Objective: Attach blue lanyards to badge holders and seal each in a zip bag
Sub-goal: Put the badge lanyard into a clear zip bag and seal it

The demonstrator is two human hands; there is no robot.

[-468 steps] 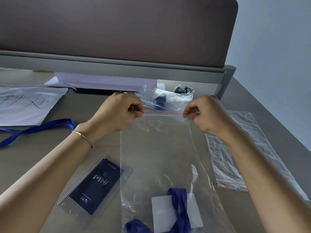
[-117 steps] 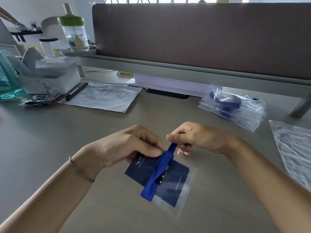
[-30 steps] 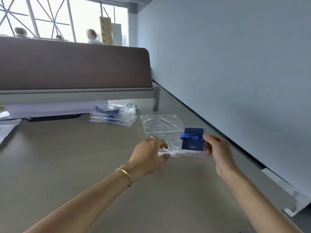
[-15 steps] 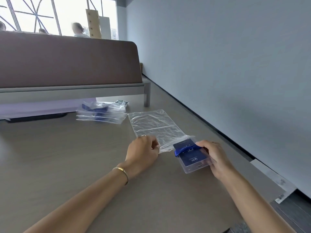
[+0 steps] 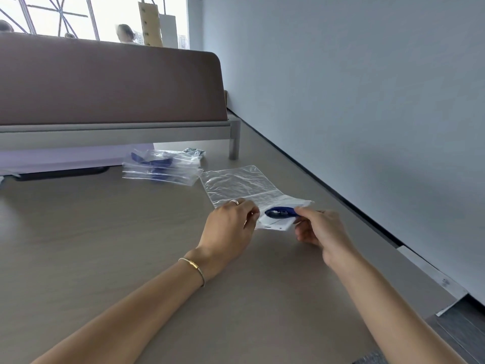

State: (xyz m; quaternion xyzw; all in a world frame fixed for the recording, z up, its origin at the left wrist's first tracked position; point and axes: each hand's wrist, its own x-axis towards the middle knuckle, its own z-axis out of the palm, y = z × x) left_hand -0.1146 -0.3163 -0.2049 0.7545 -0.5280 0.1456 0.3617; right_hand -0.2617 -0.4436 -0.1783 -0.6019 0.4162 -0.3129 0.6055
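Note:
A clear zip bag (image 5: 236, 183) lies flat on the desk, its near mouth lifted. My left hand (image 5: 231, 227) pinches the left side of that mouth. My right hand (image 5: 317, 228) grips a badge holder (image 5: 275, 224) with a blue lanyard (image 5: 280, 212) wrapped around it, held at the bag's opening. The holder's pale side faces up and sits partly under the raised plastic edge. How far it is inside the bag I cannot tell.
A pile of sealed bags with blue lanyards (image 5: 160, 166) lies further back, left of the open bag. Behind it stands a brown desk divider (image 5: 110, 82) on a grey rail. The desk's right edge (image 5: 367, 222) runs along a grey wall.
My right hand has turned the wrapped holder over, pale side up, and brought it left to the bag's mouth. My left hand has lifted the bag's near edge.

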